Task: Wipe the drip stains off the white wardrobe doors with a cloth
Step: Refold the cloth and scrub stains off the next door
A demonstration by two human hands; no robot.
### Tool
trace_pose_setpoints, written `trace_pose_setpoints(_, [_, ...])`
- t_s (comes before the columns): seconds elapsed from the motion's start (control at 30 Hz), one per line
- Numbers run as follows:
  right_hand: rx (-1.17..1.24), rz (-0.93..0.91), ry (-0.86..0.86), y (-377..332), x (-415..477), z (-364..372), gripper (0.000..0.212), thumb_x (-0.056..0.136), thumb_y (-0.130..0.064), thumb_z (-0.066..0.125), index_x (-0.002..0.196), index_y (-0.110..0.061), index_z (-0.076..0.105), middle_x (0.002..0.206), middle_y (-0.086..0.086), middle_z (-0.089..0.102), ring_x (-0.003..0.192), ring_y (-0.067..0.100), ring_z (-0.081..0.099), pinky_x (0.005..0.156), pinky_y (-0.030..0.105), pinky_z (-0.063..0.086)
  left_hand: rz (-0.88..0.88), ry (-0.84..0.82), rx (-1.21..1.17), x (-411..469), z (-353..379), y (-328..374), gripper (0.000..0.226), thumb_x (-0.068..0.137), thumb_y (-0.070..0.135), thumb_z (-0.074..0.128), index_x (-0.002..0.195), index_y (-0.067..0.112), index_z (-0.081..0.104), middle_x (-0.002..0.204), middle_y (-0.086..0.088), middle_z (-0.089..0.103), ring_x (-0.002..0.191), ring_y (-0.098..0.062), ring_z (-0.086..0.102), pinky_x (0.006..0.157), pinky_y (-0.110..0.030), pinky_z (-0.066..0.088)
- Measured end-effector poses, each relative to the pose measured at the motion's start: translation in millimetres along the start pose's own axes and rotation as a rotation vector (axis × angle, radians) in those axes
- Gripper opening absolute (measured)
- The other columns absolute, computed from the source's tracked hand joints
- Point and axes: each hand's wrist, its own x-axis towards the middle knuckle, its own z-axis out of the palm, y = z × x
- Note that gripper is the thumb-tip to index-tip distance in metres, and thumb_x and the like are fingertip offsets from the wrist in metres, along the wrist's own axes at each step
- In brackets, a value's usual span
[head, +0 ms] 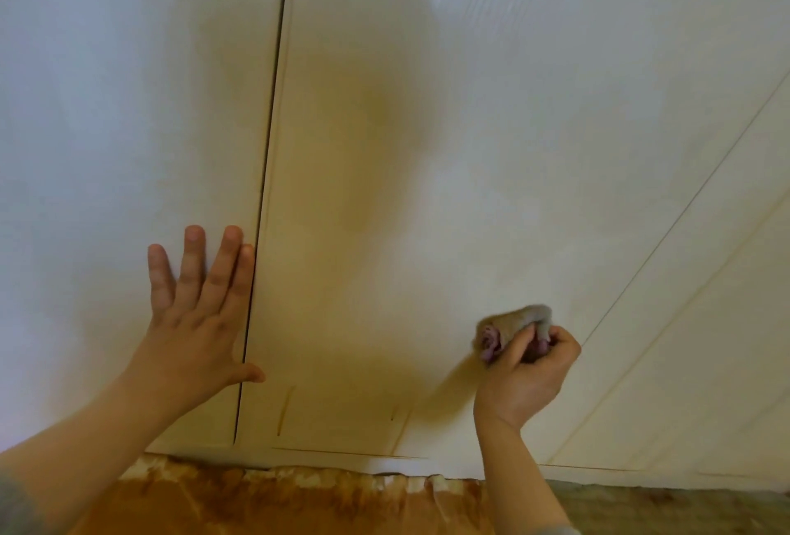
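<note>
White wardrobe doors (427,149) fill the view, split by a dark vertical gap (265,192). My left hand (201,312) lies flat on the left door with straight fingers, beside the gap. My right hand (528,372) grips a bunched grey and purple cloth (513,331) and holds it against the lower part of the middle door. A thin brownish drip stain (284,410) runs down near the door's bottom edge, and a smaller dark mark (393,414) sits to its right.
Below the doors lies an orange-brown patterned floor covering (278,500), with grey flooring (662,509) at the right. A second door seam (684,214) slants across the right side.
</note>
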Motion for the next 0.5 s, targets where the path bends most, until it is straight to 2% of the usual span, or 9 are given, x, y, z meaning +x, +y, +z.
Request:
trace_pose_setpoints(0.07, [-0.08,0.191,0.041,30.2,-9.9,-6.2,0.006,0.1,-0.018,0.046,0.103,-0.014,0.043,0.098,0.013,0.059,0.083,0.027,0.056,0.069,0.038,0.043,0.0,-0.004,0.006,0.5,0.0,-0.3,0.181,0.013,0.062,0.093,0.156,0.003,-0.002,0.164,-0.019,-0.006,0.148,-0.048,-0.007,0.113,-0.068,-0.009])
trace_pose_setpoints(0.13, [-0.187,0.382,0.025,60.5,-20.3,-19.7,0.014,0.101,-0.016,0.046,0.11,-0.006,0.045,0.104,0.02,0.061,0.085,0.031,0.056,0.069,0.036,0.04,-0.001,-0.005,0.01,0.7,-0.2,-0.1,0.181,0.014,0.063,0.093,0.156,0.003,-0.002,0.164,-0.019,-0.006,0.148,-0.048,-0.008,0.113,-0.069,-0.008])
trace_pose_setpoints(0.2, [-0.276,0.441,-0.044,76.8,-26.6,-34.1,0.014,0.101,-0.015,0.048,0.11,-0.005,0.046,0.103,0.023,0.063,0.087,0.037,0.059,0.071,0.04,0.044,0.001,-0.003,0.017,0.6,-0.4,-0.1,0.181,0.014,0.063,0.093,0.156,0.002,-0.003,0.164,-0.018,-0.007,0.148,-0.048,-0.009,0.113,-0.069,-0.008])
trace_pose_setpoints(0.3, [-0.213,0.228,-0.057,64.4,-15.7,-41.3,0.012,0.098,-0.017,0.05,0.107,-0.009,0.051,0.101,0.014,0.06,0.092,0.034,0.059,0.08,0.047,0.051,-0.007,0.002,0.014,0.9,-0.2,-0.6,0.181,0.016,0.062,0.093,0.156,0.003,-0.004,0.164,-0.018,-0.008,0.148,-0.046,-0.011,0.114,-0.067,-0.011])
trace_pose_setpoints(0.37, [-0.107,0.073,-0.02,41.9,3.6,-35.3,0.015,0.098,-0.016,0.051,0.11,-0.008,0.053,0.106,0.012,0.057,0.096,0.028,0.058,0.085,0.041,0.051,-0.016,0.005,0.0,1.3,1.0,-0.4,0.18,0.017,0.062,0.094,0.156,0.003,-0.004,0.164,-0.018,-0.008,0.148,-0.046,-0.012,0.114,-0.065,-0.013])
trace_pose_setpoints(0.43, [-0.019,-0.02,0.024,26.0,23.7,-23.7,0.017,0.098,-0.017,0.049,0.111,-0.006,0.054,0.108,0.011,0.057,0.098,0.023,0.056,0.087,0.034,0.049,-0.013,0.015,0.01,1.3,1.6,0.5,0.171,0.028,0.067,0.09,0.156,0.002,-0.004,0.164,-0.019,-0.008,0.148,-0.045,-0.013,0.115,-0.063,-0.016])
trace_pose_setpoints(0.5, [0.017,-0.037,0.075,24.7,34.0,-13.3,0.023,0.098,-0.021,0.046,0.115,-0.006,0.053,0.112,0.012,0.057,0.1,0.02,0.056,0.088,0.03,0.047,-0.014,0.039,0.021,1.6,1.6,1.6,0.159,0.034,0.07,0.072,0.156,0.003,-0.005,0.164,-0.019,-0.008,0.148,-0.044,-0.014,0.115,-0.06,-0.018])
